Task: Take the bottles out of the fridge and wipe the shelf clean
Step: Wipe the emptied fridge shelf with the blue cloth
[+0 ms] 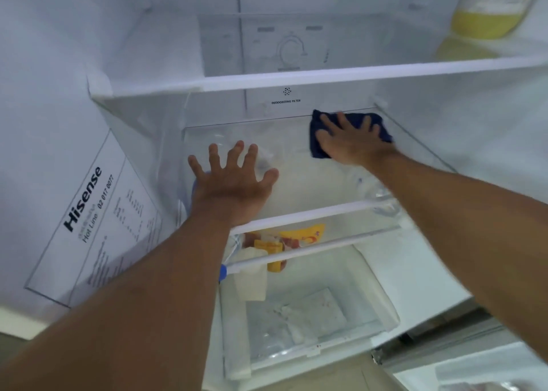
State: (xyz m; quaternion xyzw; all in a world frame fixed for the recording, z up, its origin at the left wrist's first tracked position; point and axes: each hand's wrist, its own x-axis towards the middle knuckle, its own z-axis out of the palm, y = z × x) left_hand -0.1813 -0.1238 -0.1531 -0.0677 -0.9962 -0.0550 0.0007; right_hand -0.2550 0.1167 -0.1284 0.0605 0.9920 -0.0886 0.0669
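Note:
The glass fridge shelf (314, 183) lies in the middle of the head view, with no bottles standing on it. My right hand (353, 141) presses flat on a dark blue cloth (318, 123) at the shelf's back right corner. My left hand (234, 183) rests on the left part of the shelf, palm down, fingers spread and holding nothing. A clear plastic bottle (382, 200) seems to lie below the glass near the right front; its outline is blurred.
An upper shelf (296, 79) overhangs the hands. A yellow container (492, 7) stands at the top right. Below the glass are yellow packets (275, 248) and a clear crisper drawer (311, 316). The left wall carries a Hisense label (98, 227).

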